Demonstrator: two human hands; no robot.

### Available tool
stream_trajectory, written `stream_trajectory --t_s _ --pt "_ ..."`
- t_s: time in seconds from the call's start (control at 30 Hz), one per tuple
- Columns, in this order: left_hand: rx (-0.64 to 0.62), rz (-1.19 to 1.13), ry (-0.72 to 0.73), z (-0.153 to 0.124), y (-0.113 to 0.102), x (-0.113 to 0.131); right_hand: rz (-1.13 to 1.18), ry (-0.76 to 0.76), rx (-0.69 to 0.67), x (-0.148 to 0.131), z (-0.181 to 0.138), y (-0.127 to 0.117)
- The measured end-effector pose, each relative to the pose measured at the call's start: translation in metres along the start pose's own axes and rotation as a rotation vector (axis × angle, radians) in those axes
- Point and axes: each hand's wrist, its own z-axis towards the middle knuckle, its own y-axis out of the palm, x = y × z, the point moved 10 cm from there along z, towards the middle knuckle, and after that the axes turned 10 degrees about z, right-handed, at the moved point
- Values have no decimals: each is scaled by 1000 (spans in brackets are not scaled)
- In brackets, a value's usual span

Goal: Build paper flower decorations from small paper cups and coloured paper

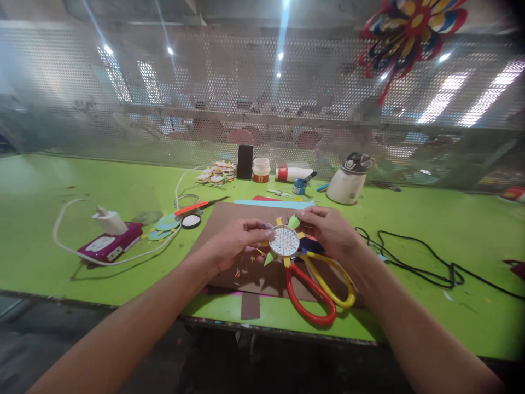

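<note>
Holding dotted disc (284, 241), scissors (318, 318) lying near

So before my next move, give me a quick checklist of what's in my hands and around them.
1. Left hand holding the patterned disc: ok, thumb at its left rim.
2. Right hand on the green piece: ok, fingertips at its end.
3. Scissors closed: cannot tell, the blades are hidden.
4. Brown board free of scraps: not ok, small bits lie on it.
5. Orange-handled tool clear of both hands: ok, it lies apart from them.
</note>
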Motion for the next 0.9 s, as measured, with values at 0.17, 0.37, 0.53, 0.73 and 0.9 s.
stream_trajectory --t_s 0.17,0.37,0.53,0.73,0.9 --pt "4 -20 -3 0 0 0 -5 6 2 0 0 0" --pt "13 -55 -36 0 -1 -3 -1 14 -5 2 1 0" --pt "19 -69 -25 0 -4 0 9 27 6 5 3 -3" --pt "62 -43 8 -2 -10 8 13 33 -4 3 0 3" --pt "69 -13 29 -2 -10 9 -1 41 -93 5 -6 19"
